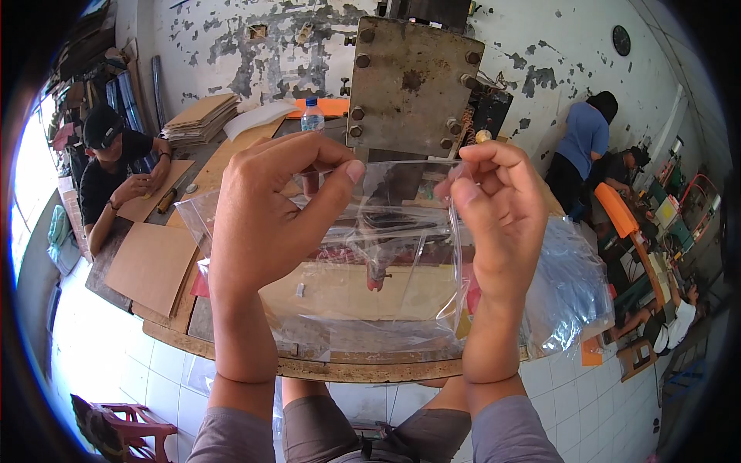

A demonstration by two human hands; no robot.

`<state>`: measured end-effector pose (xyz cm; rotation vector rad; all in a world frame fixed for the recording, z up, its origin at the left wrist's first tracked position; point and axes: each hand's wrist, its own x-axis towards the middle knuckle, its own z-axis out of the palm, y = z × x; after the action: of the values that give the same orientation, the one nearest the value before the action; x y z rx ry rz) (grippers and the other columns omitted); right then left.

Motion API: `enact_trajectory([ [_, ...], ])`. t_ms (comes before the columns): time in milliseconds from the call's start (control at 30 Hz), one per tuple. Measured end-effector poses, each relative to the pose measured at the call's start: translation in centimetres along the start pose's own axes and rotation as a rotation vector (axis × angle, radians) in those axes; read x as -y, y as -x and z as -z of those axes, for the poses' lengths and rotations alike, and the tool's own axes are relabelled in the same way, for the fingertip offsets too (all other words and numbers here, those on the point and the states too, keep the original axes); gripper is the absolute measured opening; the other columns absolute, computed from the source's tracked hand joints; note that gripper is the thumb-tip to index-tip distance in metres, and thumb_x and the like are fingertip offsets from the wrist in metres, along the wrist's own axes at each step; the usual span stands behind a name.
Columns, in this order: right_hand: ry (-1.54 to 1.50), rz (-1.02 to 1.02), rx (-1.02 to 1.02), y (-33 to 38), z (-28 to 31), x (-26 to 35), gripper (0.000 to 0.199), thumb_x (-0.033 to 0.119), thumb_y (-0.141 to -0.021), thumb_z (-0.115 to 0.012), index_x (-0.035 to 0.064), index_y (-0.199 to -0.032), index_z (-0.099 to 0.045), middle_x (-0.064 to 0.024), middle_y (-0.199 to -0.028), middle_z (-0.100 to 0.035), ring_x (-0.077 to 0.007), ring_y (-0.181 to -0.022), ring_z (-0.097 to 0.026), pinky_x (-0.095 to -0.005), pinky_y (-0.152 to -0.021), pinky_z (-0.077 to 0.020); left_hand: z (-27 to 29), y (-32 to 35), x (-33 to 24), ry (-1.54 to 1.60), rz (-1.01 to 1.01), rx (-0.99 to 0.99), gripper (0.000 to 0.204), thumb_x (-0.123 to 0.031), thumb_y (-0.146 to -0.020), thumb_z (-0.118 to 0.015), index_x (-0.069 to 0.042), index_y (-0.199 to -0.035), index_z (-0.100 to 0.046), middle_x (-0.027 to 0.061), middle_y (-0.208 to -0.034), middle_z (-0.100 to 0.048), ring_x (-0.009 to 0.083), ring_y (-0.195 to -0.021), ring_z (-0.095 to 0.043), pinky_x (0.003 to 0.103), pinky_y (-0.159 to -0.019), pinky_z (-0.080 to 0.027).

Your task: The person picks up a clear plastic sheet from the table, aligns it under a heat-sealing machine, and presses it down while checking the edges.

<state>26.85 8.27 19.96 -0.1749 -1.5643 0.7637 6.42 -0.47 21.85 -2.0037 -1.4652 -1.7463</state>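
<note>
My left hand (270, 212) and my right hand (498, 212) are raised in front of me, each pinching a top corner of a clear plastic bag (386, 255). The bag hangs open between them, above the wooden table edge (363, 369). Inside it I see a small dark object with a reddish tip (376, 272), and what it is I cannot make out. My thumbs and forefingers are closed on the bag's upper rim.
A heap of more clear bags (575, 285) lies at the right. Cardboard sheets (154, 262) cover the left of the table, where a seated person in a black cap (116, 170) works. A rusty metal press plate (413, 85), a water bottle (312, 116), and two people at the right (587, 143).
</note>
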Motion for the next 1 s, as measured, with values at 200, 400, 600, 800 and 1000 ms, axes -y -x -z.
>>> enact_trajectory([
  [200, 0.216, 0.067, 0.037, 0.1, -0.2, -0.5, 0.029, 0.005, -0.088, -0.079, 0.0015, -0.113, -0.065, -0.0027, -0.096, -0.067, -0.0096, -0.088, -0.066, -0.0267, -0.083, -0.0532, 0.2, 0.1, 0.2, -0.042, -0.042, -0.007, 0.007, -0.004, -0.089, -0.073, 0.003, -0.088, -0.072, 0.0045, -0.076, -0.068, 0.0100, -0.072, -0.059, 0.027, -0.070, -0.048],
  [400, 0.125, 0.002, -0.044, 0.3, -0.5, -0.8, 0.022, 0.001, -0.092, -0.074, -0.0022, -0.112, -0.064, -0.0055, -0.094, -0.069, -0.0111, -0.088, -0.069, -0.0274, -0.086, -0.0545, 0.1, 0.1, 0.3, -0.059, -0.069, -0.003, 0.007, -0.004, -0.089, -0.075, 0.003, -0.087, -0.072, 0.0041, -0.073, -0.068, 0.0097, -0.070, -0.058, 0.026, -0.068, -0.047],
  [600, 0.104, -0.050, -0.025, 0.3, -0.5, -0.3, 0.016, -0.001, -0.096, -0.067, -0.0035, -0.112, -0.063, -0.0080, -0.095, -0.071, -0.0145, -0.088, -0.073, -0.0276, -0.083, -0.0562, 0.0, 0.1, 0.5, -0.042, -0.049, -0.007, 0.007, -0.004, -0.088, -0.075, 0.002, -0.087, -0.072, 0.0037, -0.073, -0.068, 0.0093, -0.069, -0.058, 0.026, -0.067, -0.047],
  [800, 0.080, -0.052, -0.039, 0.4, -0.6, -0.2, 0.010, 0.001, -0.097, -0.068, -0.0030, -0.105, -0.065, -0.0068, -0.092, -0.071, -0.0127, -0.084, -0.072, -0.0254, -0.078, -0.0548, 0.1, 0.1, 0.4, -0.020, -0.054, 0.018, 0.006, -0.004, -0.088, -0.074, 0.002, -0.088, -0.073, 0.0036, -0.074, -0.068, 0.0086, -0.069, -0.058, 0.026, -0.067, -0.047],
  [1000, 0.100, -0.046, 0.016, 0.4, -0.3, 0.4, 0.008, 0.005, -0.099, -0.067, -0.0030, -0.096, -0.067, -0.0046, -0.089, -0.069, -0.0101, -0.078, -0.067, -0.0238, -0.074, -0.0521, 0.1, 0.3, 0.0, -0.007, -0.025, 0.061, 0.006, -0.003, -0.087, -0.074, 0.002, -0.089, -0.073, 0.0040, -0.076, -0.070, 0.0099, -0.072, -0.061, 0.026, -0.070, -0.050],
])
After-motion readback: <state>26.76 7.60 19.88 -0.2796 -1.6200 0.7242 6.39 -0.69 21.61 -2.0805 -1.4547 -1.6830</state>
